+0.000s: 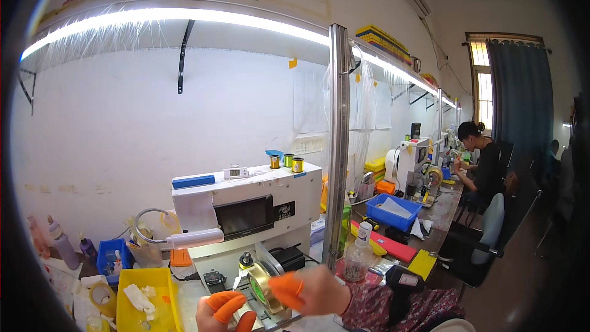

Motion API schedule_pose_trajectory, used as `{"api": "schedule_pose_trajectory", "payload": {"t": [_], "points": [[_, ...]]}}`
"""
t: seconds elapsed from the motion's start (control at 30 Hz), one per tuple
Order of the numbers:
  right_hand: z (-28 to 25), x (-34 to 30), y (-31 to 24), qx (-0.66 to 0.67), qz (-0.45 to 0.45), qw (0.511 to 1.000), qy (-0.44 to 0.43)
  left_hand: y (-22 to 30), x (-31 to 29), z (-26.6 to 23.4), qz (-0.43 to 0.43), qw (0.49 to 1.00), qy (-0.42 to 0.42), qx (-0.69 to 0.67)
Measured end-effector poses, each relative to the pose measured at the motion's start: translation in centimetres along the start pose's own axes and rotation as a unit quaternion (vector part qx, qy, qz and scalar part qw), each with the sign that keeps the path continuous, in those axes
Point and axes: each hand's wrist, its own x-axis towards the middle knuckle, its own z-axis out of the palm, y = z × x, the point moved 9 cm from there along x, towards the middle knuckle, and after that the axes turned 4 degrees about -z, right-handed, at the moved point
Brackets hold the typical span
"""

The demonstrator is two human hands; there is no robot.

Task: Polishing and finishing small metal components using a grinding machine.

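Orange finger covers wrap the fingertips of both my hands. My left hand (222, 313) is low in the view, its fingers curled; anything between them is too small to make out. Just right of a brass-coloured ring wheel (265, 283) with a green inner face is my right hand (314, 290). Its covered fingertips are pressed together and slightly blurred, and whatever they may hold is hidden. The wheel stands on the front of a white bench machine (289, 193) with a dark screen (244, 217). A small black knob (246, 259) sits above it.
Left of my hands lies a yellow tray (161, 310) with crumpled white tissue. A clear pump bottle (357, 258) stands near my right forearm. Small spools (297, 165) top the machine. An upright metal post (338, 147) rises beside it. Further right, another person (482, 160) sits working.
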Motion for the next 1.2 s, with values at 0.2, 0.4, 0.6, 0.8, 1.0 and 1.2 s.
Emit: {"api": "schedule_pose_trajectory", "payload": {"t": [0.2,0.4,0.6,0.8,1.0,1.2], "points": [[-13.4,8.8,10.4,0.205,0.175,0.902,0.338,-0.9,-0.1,-3.5,0.019,0.998,0.056,0.027],[-23.6,11.9,17.4,0.146,0.223,0.846,0.461,-3.1,0.8,-3.0,-0.017,0.999,0.042,0.004],[-24.0,12.6,20.3,0.149,0.293,0.829,0.452,-4.3,0.7,-3.2,-0.022,0.998,0.050,0.009],[-22.8,11.8,20.1,0.150,0.294,0.872,0.362,-4.7,0.3,-3.3,-0.028,0.999,0.044,0.004],[-16.5,5.1,19.3,0.190,0.288,0.860,0.377,-4.0,0.2,-3.6,-0.022,0.998,0.052,0.025],[-8.2,-8.5,16.8,0.270,0.334,0.804,0.410,-4.4,-1.1,-1.4,-0.052,0.998,0.013,0.024]]}}
